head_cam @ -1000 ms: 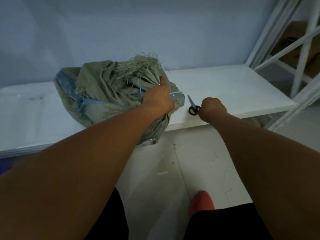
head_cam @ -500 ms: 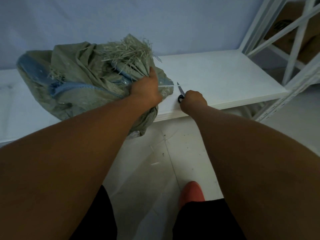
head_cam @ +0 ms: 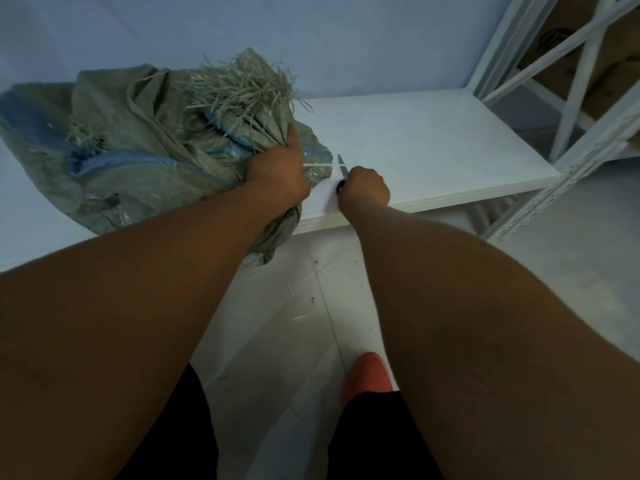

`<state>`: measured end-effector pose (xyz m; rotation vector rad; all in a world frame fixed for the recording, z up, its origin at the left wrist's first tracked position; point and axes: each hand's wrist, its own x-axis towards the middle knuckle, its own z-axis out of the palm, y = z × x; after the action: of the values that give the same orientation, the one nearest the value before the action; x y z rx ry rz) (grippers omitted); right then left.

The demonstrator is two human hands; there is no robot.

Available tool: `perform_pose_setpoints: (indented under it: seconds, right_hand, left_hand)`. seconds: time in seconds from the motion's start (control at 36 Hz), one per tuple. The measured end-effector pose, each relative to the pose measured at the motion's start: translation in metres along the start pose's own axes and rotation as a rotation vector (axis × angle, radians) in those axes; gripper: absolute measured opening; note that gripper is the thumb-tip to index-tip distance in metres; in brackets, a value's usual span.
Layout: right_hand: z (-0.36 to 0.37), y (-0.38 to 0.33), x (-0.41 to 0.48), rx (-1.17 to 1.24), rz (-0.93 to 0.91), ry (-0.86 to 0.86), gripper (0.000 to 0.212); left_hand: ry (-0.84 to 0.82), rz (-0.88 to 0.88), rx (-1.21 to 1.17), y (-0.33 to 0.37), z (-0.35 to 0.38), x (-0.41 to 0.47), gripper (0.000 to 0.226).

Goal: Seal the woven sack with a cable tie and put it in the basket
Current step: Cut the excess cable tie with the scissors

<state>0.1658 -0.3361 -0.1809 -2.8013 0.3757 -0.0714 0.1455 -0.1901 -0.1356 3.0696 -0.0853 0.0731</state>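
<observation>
A grey-green woven sack (head_cam: pixel 131 161) with blue stitching and a frayed mouth lies on the white shelf board (head_cam: pixel 433 140). My left hand (head_cam: pixel 280 168) is closed around the sack's gathered neck. A thin white cable tie (head_cam: pixel 320 163) sticks out to the right from under that hand. My right hand (head_cam: pixel 365 190) holds black-handled scissors (head_cam: pixel 343 168), whose blades touch the tie's free tail. No basket is in view.
White metal shelf uprights and cross braces (head_cam: pixel 568 98) stand at the right, with cardboard boxes (head_cam: pixel 588 57) behind them. The white floor (head_cam: pixel 294 306) below the shelf carries small cut scraps. A red shoe (head_cam: pixel 367 375) shows near my legs.
My right hand has brought the scissors left to the cable tie's tail. The view has shifted closer and a little right; my left hand keeps its grip on the sack neck.
</observation>
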Motion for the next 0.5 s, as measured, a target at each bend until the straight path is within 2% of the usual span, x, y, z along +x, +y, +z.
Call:
perform_pose_setpoints:
  seconds: [0.14, 0.5]
  right_hand:
    - [0.001, -0.003, -0.002, 0.013, -0.016, -0.002, 0.027]
    - [-0.003, -0.013, -0.004, 0.141, 0.118, -0.032, 0.028]
  left_hand:
    - [0.014, 0.003, -0.026, 0.0, 0.001, 0.0, 0.106]
    - [0.003, 0.003, -0.049, 0.002, 0.004, -0.002, 0.106]
